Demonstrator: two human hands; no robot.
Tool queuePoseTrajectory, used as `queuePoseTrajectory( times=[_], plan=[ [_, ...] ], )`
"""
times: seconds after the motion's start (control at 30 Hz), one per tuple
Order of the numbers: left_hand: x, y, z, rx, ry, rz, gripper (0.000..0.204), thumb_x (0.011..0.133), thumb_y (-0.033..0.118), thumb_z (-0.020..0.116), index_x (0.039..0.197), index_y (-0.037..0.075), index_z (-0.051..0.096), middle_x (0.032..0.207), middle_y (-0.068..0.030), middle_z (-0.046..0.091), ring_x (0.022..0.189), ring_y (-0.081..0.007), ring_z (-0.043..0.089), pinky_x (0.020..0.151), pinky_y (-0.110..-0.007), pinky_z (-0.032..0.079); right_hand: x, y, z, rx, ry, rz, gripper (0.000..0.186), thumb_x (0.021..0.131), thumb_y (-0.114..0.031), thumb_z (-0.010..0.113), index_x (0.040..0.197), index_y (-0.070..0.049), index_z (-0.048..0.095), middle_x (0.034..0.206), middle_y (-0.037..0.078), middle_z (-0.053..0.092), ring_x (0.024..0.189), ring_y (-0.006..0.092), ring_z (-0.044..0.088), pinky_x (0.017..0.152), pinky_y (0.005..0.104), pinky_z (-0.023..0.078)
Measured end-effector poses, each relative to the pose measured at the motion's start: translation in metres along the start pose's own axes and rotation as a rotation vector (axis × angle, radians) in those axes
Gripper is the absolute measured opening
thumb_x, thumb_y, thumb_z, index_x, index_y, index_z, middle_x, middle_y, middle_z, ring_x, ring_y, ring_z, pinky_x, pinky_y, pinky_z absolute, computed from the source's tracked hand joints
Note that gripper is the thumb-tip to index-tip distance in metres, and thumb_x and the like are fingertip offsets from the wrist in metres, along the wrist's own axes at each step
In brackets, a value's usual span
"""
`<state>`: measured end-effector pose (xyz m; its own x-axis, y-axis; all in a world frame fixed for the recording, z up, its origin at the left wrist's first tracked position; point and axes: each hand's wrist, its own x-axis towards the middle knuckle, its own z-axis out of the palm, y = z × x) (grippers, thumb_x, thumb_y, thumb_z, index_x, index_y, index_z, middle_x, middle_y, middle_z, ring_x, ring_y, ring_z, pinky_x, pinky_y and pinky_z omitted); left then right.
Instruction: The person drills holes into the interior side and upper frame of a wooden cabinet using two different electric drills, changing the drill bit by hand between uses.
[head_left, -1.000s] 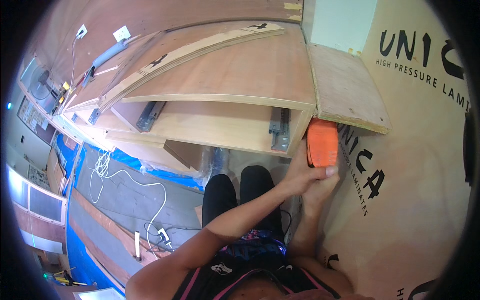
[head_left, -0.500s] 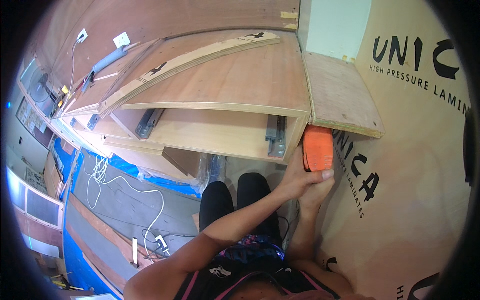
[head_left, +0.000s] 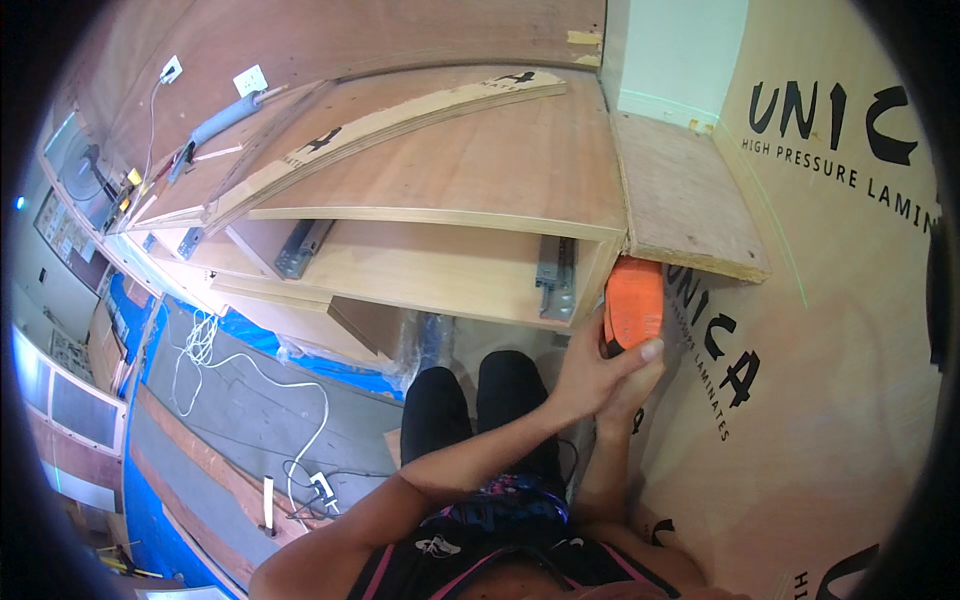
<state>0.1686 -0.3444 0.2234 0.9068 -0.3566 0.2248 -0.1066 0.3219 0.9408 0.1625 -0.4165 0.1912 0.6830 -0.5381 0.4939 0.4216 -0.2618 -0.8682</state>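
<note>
Both my hands are wrapped round an orange tool (head_left: pixel 634 303) with a rounded casing; its exact kind does not show. My left hand (head_left: pixel 585 372) closes on its left side, with the thumb stretched across to the right. Lower and partly behind it, my right hand (head_left: pixel 630 392) is closed, its fingers mostly hidden. The tool's far end sits beneath a short plywood board (head_left: pixel 690 200), beside the right end panel of a wooden cabinet (head_left: pixel 440 170). Whether its far end touches the wood is hidden.
A long plywood strip (head_left: pixel 400 135) lies across the cabinet top, near a grey-blue roller (head_left: pixel 225 118). Metal drawer runners (head_left: pixel 556 278) line the open bay. A large printed laminate panel (head_left: pixel 800 380) stands close on the right. White cable (head_left: pixel 305 384) trails over the floor.
The orange tool and both hands have shifted slightly, and the tool's angle has changed a little. A thin green line now shows on the right-hand panel. The view has moved slightly.
</note>
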Motion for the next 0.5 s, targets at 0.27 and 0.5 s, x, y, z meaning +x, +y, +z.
queuePoseTrajectory(
  times=[0.27,0.5],
  plan=[
    [-0.007,-0.002,-0.014,0.116,-0.048,0.113,0.077,0.093,0.043,0.076,0.145,-0.006,0.047,0.133,-0.0165,0.064,0.127,-0.0218,0.058,0.111,-0.038,0.042,-0.001,-0.001,-0.005,0.148,0.011,0.128,0.05,0.101,-0.015,0.058,0.147,0.005,0.051,0.124,0.012,0.069,0.111,0.0194,0.066,0.098,0.0363,0.053],
    [-0.004,-0.004,-0.01,0.168,-0.067,0.095,0.067,0.093,0.02,0.074,0.146,-0.008,0.045,0.138,-0.0179,0.062,0.13,-0.021,0.056,0.112,-0.036,0.041,0.002,-0.008,-0.009,0.101,0.005,0.166,0.049,0.1,-0.008,0.058,0.148,0.004,0.052,0.128,0.012,0.068,0.114,0.02,0.065,0.1,0.0363,0.052]
  ],
)
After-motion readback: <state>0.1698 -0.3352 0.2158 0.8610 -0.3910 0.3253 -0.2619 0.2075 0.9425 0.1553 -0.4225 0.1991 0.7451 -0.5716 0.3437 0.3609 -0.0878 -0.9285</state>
